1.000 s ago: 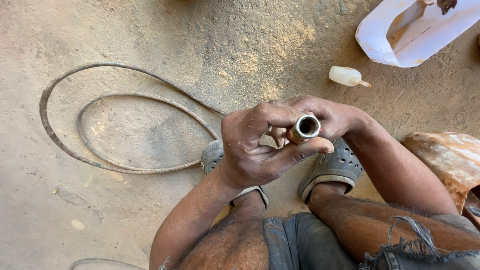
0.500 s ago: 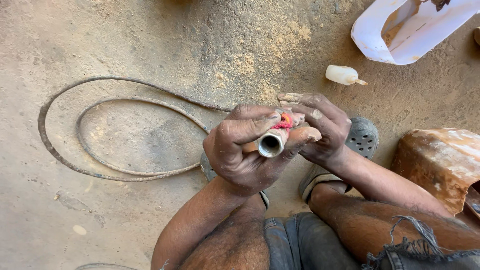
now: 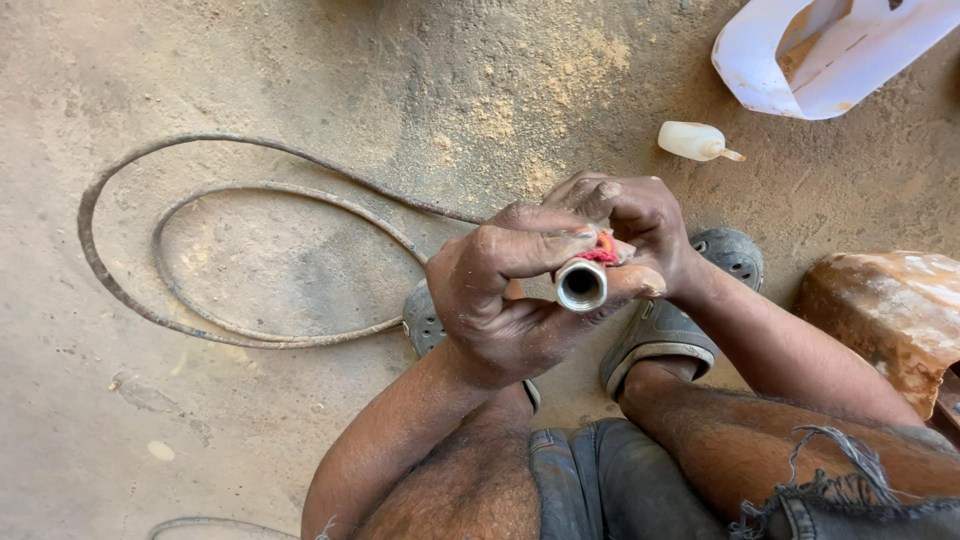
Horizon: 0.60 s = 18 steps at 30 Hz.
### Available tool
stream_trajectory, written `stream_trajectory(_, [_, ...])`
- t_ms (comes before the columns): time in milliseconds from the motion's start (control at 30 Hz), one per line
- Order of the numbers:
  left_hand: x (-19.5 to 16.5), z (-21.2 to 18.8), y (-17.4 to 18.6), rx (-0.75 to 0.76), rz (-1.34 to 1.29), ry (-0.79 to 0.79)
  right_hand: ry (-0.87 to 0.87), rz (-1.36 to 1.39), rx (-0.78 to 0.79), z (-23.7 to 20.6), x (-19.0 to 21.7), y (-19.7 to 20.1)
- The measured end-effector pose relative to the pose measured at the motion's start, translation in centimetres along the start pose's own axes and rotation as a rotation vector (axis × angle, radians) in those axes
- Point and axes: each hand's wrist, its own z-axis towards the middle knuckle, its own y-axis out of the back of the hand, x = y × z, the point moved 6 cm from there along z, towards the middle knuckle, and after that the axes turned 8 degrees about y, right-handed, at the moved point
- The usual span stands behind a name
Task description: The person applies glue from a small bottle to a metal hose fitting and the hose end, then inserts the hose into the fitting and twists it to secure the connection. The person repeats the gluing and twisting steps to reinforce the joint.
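Your left hand (image 3: 500,300) gripped the short metal pipe (image 3: 581,285) above your sandals; your right hand (image 3: 640,225) pinched a red scrap (image 3: 603,250) against it; likely wrapping its end, needing steady turns next.

frayed denim shorts (image 3: 620,480), perhaps grey perforated clogs (image 3: 735,255), dusty

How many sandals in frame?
2. One grey sandal sits under the left hand, mostly hidden by it; the other grey sandal lies past the right hand, on the dusty floor.
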Motion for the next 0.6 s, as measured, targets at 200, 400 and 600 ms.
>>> stream_trajectory(200, [-0.5, 0.0, 0.3, -0.036, 0.005, 0.003, 0.231, -0.333, -0.024, -0.1, 1.8, -0.3])
stream_trajectory(400, [-0.4, 0.1, 0.1, -0.04, 0.004, 0.0, 0.207, -0.216, -0.082, 0.0, 1.4, -0.7])
stream_trajectory(600, [-0.1, 0.4, 0.9, -0.059, 0.01, -0.077, 0.047, -0.397, -0.102, -2.7, 0.5, 0.4])
